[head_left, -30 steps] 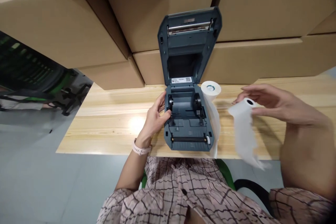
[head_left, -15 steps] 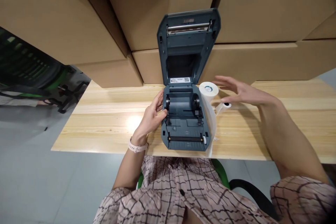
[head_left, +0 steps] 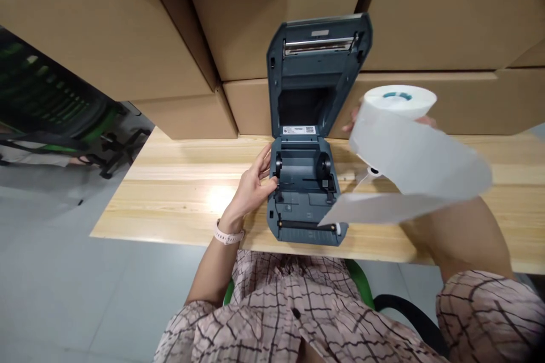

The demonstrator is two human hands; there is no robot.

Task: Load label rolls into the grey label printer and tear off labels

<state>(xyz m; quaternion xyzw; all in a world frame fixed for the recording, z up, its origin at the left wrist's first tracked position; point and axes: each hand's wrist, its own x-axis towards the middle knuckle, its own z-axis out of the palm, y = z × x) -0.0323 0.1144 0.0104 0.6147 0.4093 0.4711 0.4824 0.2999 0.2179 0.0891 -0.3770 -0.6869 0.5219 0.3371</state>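
Observation:
A dark grey label printer (head_left: 304,201) stands with its lid (head_left: 319,76) raised and its roll bay bare. My left hand (head_left: 254,184) grips the printer's left edge, thumb over the rim and fingers along the outer side. To the right, my right hand (head_left: 352,119) holds up a roll of white labels (head_left: 383,130), mostly hidden behind it. A loose strip (head_left: 443,170) unwinds from the roll, curls to the right and sweeps back, its tip over the printer's front right corner. Partly covered by the roll, a small white object with a dark centre (head_left: 373,172) sits on the table.
Large cardboard boxes (head_left: 281,17) line the back of the wooden table (head_left: 170,193). On the left, beyond the table's end, are a dark chair (head_left: 46,91) and part of another person. The table's front edge runs close to my lap.
My right hand has taken hold of the label roll and lifted it off the table, up and to the right. Its strip has swung out. My left hand stays on the printer.

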